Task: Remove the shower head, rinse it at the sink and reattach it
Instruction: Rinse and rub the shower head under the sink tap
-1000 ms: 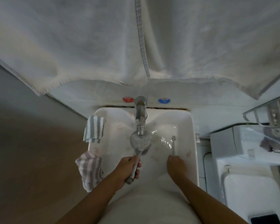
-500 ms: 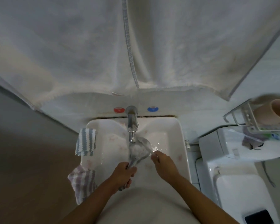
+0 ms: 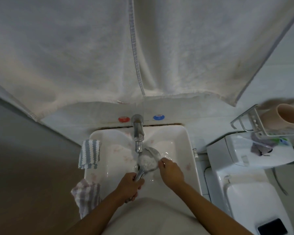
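Shower head [image 3: 148, 161] held over the white sink [image 3: 187, 150], its round face directly under the chrome tap [image 3: 138, 133]. Left hand [image 3: 128, 186] grips the chrome handle, fingers curled round it. Right hand [image 3: 171, 170] pinches something thin at the head's right edge; item too small to identify. Striped cloths [image 3: 89, 154] hang over the sink's left rim. Toilet stands to the right.
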The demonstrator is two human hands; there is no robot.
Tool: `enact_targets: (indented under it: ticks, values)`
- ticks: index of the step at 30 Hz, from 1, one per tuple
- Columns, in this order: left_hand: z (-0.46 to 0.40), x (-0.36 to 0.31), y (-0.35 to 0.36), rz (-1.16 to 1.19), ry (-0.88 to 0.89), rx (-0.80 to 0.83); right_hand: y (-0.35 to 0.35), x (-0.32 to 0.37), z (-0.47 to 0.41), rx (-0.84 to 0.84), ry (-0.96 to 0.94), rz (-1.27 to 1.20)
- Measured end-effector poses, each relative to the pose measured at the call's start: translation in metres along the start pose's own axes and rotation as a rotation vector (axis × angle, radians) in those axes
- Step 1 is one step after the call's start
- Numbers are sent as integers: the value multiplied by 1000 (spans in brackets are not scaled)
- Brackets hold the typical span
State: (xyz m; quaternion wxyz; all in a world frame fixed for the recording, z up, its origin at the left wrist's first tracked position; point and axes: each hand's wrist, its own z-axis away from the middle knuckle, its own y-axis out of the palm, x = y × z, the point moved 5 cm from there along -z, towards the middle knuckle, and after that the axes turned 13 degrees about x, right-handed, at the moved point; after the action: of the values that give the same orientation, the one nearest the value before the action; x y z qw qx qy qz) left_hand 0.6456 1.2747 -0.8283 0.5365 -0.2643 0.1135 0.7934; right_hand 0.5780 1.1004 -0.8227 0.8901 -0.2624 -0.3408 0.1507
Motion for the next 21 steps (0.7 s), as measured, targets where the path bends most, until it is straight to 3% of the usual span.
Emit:
enact_targets:
  ticks: [5, 10, 15, 19, 21]
  values:
    - [-2, -3, -1, -8, -14, 5, 15, 15, 3, 89, -59, 48]
    - [-2, -4, -4, -10, -17, 7, 0, 7, -1, -66, 2, 43]
    - [-3, -3, -5, 16, -25, -1, 22, 12, 7, 122, -92, 34]
    - [-4, -8, -5, 1, -12, 4, 9, 7, 2, -4, -40, 50]
    - [-5, -9, -4, 2, -7, 8, 9, 8, 2, 14, -44, 35]
